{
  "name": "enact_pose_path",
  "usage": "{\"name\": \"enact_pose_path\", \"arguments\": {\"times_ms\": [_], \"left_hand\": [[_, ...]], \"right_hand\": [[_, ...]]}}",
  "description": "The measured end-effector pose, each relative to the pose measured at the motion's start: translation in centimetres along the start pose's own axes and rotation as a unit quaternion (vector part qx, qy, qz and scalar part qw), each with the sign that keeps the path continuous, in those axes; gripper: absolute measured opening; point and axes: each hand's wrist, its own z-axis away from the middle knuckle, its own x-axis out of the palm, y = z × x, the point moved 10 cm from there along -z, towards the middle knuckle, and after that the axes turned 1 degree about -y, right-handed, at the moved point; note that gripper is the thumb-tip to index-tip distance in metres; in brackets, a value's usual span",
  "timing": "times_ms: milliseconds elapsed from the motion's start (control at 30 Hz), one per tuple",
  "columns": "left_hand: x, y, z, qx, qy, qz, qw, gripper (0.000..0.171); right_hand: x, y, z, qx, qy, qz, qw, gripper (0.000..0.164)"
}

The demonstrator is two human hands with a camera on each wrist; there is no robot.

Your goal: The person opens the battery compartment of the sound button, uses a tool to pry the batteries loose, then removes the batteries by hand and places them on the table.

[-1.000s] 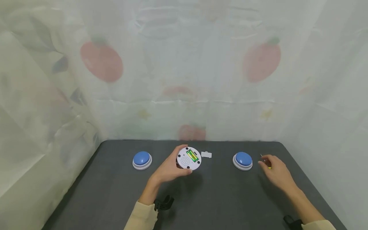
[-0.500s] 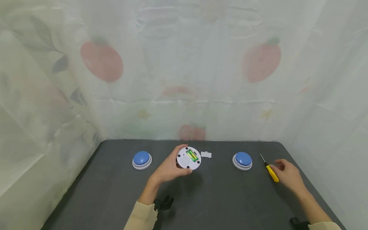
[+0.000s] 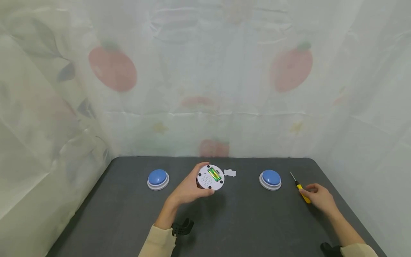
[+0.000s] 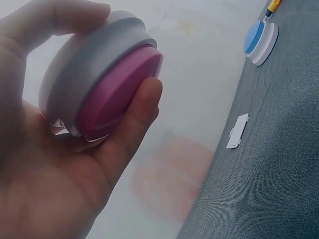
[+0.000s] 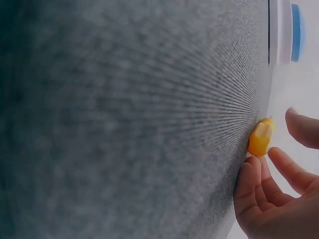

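My left hand (image 3: 189, 189) grips a round push button (image 3: 206, 180) by its rim, its underside facing me. Two batteries (image 3: 214, 174) sit in its uncovered compartment. In the left wrist view the button's pink top (image 4: 117, 94) shows, with fingers around the white base. A screwdriver (image 3: 299, 186) with a yellow handle lies on the dark table at right. My right hand (image 3: 319, 198) is at its handle. In the right wrist view the fingertips are right beside the yellow handle (image 5: 259, 139), while the thumb stands apart from it.
A white battery cover (image 3: 229, 172) lies just right of the held button. One blue push button (image 3: 157, 177) stands at left on the table (image 3: 244, 221), another blue button (image 3: 270, 178) at right. Printed sheeting (image 3: 205, 71) hangs behind and at both sides.
The right hand, earlier over the screwdriver, moved off to its right, uncovering it on the table, then came slightly back left over the handle. The left hand and its button stayed still.
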Motion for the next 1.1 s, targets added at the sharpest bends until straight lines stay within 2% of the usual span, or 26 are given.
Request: {"name": "enact_pose_path", "arguments": {"times_ms": [533, 833, 1100], "left_hand": [[-0.1, -0.3, 0.0, 0.000, 0.003, -0.003, 1.0000, 0.092], [-0.1, -0.1, -0.1, 0.002, 0.004, -0.007, 1.0000, 0.091], [-0.1, -0.1, -0.1, -0.001, 0.002, 0.000, 1.0000, 0.092]], "right_hand": [[0.5, 0.1, -0.6, -0.007, -0.011, 0.004, 1.000, 0.043], [-0.5, 0.6, -0.2, 0.011, 0.031, -0.047, 0.998, 0.041], [-1.1, -0.1, 0.4, 0.022, 0.041, -0.115, 0.992, 0.048]]}}
